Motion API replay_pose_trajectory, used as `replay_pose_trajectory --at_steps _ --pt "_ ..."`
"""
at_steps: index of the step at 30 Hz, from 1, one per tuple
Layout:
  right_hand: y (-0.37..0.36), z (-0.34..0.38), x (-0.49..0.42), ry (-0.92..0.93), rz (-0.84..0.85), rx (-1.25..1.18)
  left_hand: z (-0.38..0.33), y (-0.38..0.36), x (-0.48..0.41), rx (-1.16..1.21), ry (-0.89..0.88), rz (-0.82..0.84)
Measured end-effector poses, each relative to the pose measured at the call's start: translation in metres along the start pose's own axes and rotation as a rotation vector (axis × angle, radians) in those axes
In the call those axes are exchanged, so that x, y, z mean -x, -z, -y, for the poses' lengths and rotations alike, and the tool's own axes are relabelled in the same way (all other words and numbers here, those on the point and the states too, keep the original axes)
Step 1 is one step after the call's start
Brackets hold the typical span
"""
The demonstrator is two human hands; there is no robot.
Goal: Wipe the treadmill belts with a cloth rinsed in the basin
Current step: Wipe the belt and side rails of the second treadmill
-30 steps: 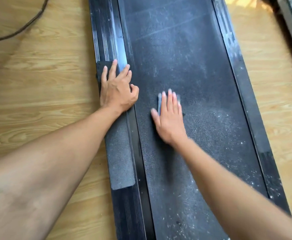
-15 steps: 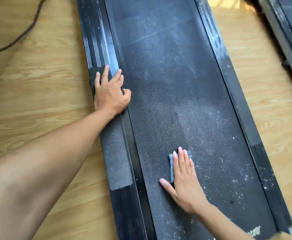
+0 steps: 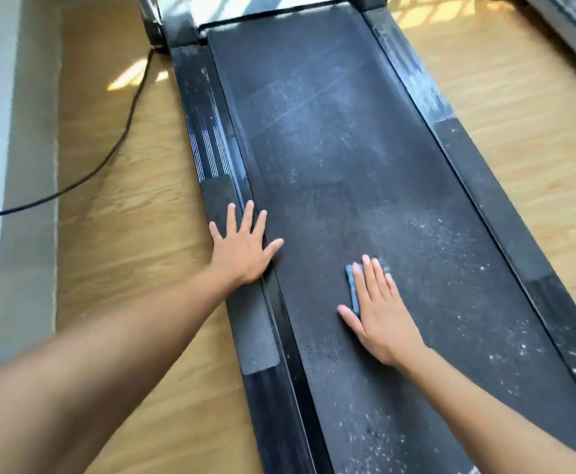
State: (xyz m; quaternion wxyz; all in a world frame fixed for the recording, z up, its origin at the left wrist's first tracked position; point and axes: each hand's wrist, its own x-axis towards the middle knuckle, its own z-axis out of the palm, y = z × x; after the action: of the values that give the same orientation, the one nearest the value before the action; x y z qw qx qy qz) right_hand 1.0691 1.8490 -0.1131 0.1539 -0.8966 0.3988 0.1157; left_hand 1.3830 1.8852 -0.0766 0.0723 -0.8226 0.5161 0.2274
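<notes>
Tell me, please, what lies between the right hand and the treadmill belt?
A blue cloth, pressed flat onto the belt under the right hand; the head view shows its edge.

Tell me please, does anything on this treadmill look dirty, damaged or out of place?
White specks litter the belt, thickest right of the right hand and at its near end. The right side rail is dusty too. Nothing looks broken.

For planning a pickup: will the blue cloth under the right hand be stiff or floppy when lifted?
Probably floppy: the cloth lies flat under the right hand. Likely light: it looks thin. It may drag on the grainy belt.
</notes>
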Motion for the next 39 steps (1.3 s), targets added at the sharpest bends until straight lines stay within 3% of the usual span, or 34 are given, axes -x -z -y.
replay_pose_trajectory --at_steps 3,5,8,11,14,16,19,24,26,29,32,35,39 --pt "-0.023 -0.020 0.105 -0.027 0.017 0.016 -0.031 -0.044 0.035 0.057 0.083 -0.178" --pt "-0.026 -0.026 0.112 -0.034 0.043 0.036 -0.039 -0.066 0.044 -0.009 0.105 -0.266" --pt "-0.010 -0.018 0.045 -0.053 -0.028 0.004 -0.041 -0.079 0.038 -0.037 0.111 -0.373" --pt "0.027 -0.011 -0.077 -0.086 -0.101 -0.006 -0.042 -0.078 0.036 -0.017 0.127 -0.419" --pt "0.065 -0.013 -0.178 -0.133 -0.079 -0.017 -0.043 -0.080 0.036 0.000 0.125 -0.422" --pt "0.070 -0.017 -0.193 -0.109 -0.058 -0.010 -0.041 -0.077 0.035 -0.004 0.131 -0.419" --pt "0.053 -0.026 -0.126 -0.020 -0.041 0.027 -0.041 -0.076 0.036 -0.013 0.124 -0.417" --pt "-0.004 -0.061 0.062 0.010 -0.028 0.108 -0.042 -0.075 0.037 0.011 0.119 -0.439" --pt "-0.011 -0.066 0.084 0.009 0.025 0.112 -0.043 -0.074 0.036 0.005 0.121 -0.435" --pt "0.005 -0.058 0.030 -0.059 -0.020 0.039 -0.044 -0.074 0.037 0.003 0.119 -0.434" --pt "0.041 -0.050 -0.086 -0.111 -0.114 0.025 -0.041 -0.077 0.034 0.001 0.117 -0.439" --pt "0.074 -0.048 -0.178 -0.121 -0.105 0.019 -0.040 -0.081 0.034 0.009 0.111 -0.446" --pt "0.067 -0.061 -0.141 -0.045 -0.044 0.036 -0.038 -0.079 0.034 0.000 0.115 -0.443"
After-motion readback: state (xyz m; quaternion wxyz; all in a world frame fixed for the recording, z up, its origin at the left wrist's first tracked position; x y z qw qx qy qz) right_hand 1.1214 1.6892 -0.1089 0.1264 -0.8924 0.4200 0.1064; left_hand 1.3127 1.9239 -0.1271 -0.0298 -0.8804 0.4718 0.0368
